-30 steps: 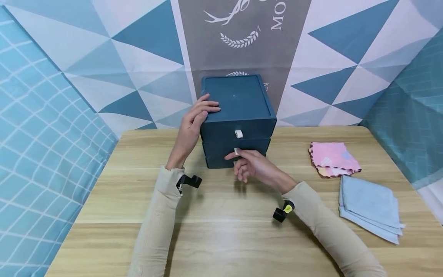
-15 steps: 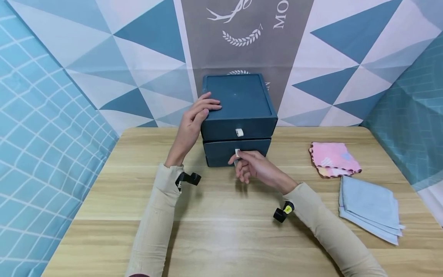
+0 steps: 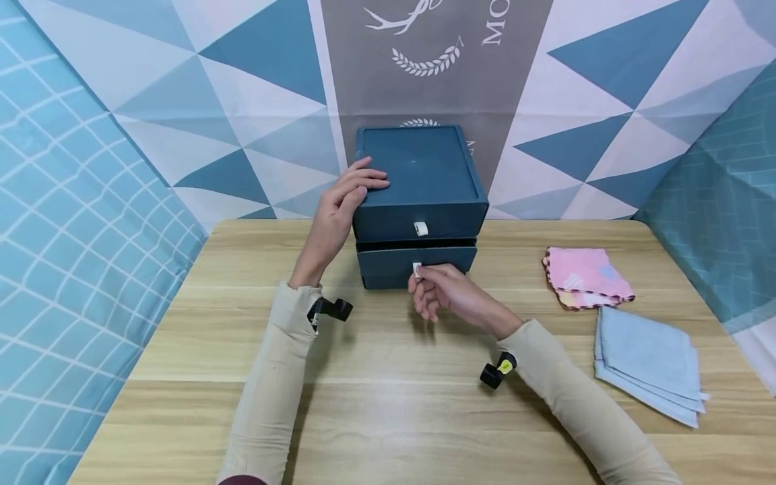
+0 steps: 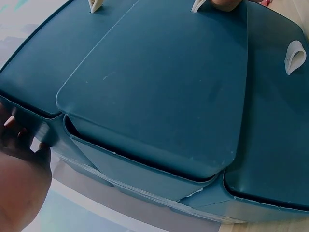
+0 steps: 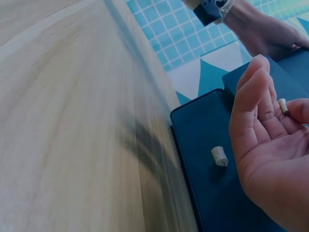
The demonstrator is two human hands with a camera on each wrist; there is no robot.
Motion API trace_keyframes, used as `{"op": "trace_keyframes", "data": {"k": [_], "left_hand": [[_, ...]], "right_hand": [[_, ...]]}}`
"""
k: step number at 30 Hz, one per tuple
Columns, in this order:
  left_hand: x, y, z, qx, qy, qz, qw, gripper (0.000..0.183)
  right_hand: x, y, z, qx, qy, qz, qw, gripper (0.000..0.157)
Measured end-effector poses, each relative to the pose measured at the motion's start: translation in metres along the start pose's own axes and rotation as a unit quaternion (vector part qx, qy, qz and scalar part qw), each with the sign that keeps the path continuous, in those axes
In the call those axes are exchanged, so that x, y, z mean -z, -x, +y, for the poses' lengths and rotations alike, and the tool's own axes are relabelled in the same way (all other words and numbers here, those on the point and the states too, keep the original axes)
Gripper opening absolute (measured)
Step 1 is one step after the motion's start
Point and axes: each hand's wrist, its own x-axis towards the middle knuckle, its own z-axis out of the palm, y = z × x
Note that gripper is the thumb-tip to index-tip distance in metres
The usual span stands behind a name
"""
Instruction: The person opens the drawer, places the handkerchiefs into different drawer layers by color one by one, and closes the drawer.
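A dark blue drawer cabinet (image 3: 418, 165) stands at the back of the table. My left hand (image 3: 332, 209) rests on its top left edge, fingers laid out over the top. With thumb and fingers my right hand (image 3: 448, 293) pinches the white pull tab (image 3: 417, 269) of the middle drawer (image 3: 388, 264). That drawer juts a little out of the cabinet, with a dark gap above its front. In the left wrist view the top drawer (image 4: 43, 72) and bottom drawer (image 4: 270, 130) sit farther back. The bottom drawer's tab (image 5: 219, 156) hangs free beside my right hand.
Right of the cabinet lies a folded pink cloth (image 3: 588, 273) with a dark patterned edge. Nearer to me is a folded light blue cloth (image 3: 651, 360). Patterned fabric (image 3: 261, 114) hangs behind the wooden table (image 3: 388, 417), and blue checked fabric (image 3: 79, 269) hangs on the left.
The middle drawer has slid out slightly toward me, widening the gap above its front. My right hand's index finger has curled in at the tab. My left hand stays on the cabinet.
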Motion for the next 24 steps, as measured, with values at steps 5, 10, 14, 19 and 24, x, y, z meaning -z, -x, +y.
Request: {"op": "trace_keyframes", "data": {"k": [5, 10, 14, 19, 24], "left_hand": [[0.002, 0.0, 0.0, -0.005, 0.001, 0.003, 1.0, 0.034], [0.004, 0.001, 0.0, -0.007, 0.004, 0.008, 0.9999, 0.034], [0.004, 0.001, -0.001, -0.004, 0.003, 0.012, 0.9999, 0.034], [0.0, 0.0, -0.001, -0.001, 0.004, 0.008, 1.0, 0.034], [-0.002, 0.0, 0.0, -0.004, 0.004, 0.011, 0.9999, 0.034]], "right_hand": [[-0.001, 0.0, -0.001, -0.006, 0.0, -0.003, 1.0, 0.049], [-0.004, 0.0, -0.002, -0.013, 0.002, -0.02, 1.0, 0.048], [-0.007, 0.001, -0.003, -0.018, 0.008, -0.019, 1.0, 0.046], [-0.009, 0.007, -0.002, -0.029, 0.025, 0.006, 0.999, 0.048], [-0.013, 0.012, 0.001, -0.031, 0.033, 0.017, 0.999, 0.049]]}}
